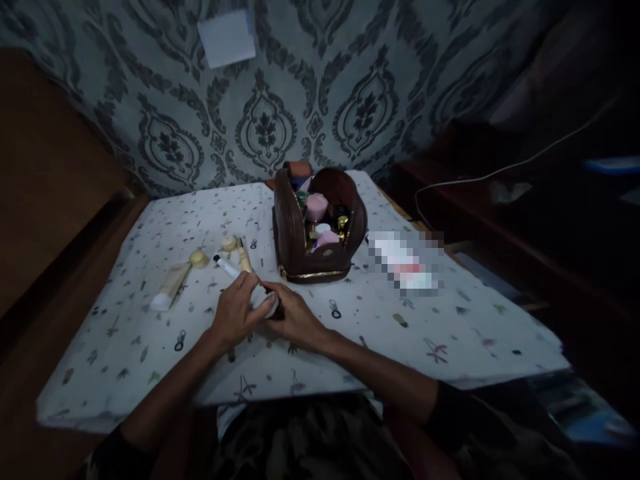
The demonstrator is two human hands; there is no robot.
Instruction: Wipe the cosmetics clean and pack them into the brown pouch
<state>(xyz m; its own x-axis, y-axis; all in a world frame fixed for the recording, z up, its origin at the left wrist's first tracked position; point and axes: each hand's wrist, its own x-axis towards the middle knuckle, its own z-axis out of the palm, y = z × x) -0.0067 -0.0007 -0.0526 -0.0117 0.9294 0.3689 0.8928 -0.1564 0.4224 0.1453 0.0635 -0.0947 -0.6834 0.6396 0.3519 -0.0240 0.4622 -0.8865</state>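
My left hand (234,308) and my right hand (296,316) meet over the near middle of the table. The fingers of both are closed around a small whitish object (263,301), which has a dark part on its right side. Its kind cannot be made out, as fingers cover much of it. Just beyond my left hand lie a slim white tube with a black cap (226,267) and a beige tube with a thin dark tip (244,256). An open brown cosmetic bag (287,233) stands beyond my right hand, filled with jars and small bottles.
Left on the patterned tablecloth (310,360) are a beige squeeze tube (171,287) and two small round yellowish jars, one nearer (199,258) and one farther (229,243). A blurred-out flat item (405,267) lies right of the bag. The wallpapered wall (310,87) rises behind.
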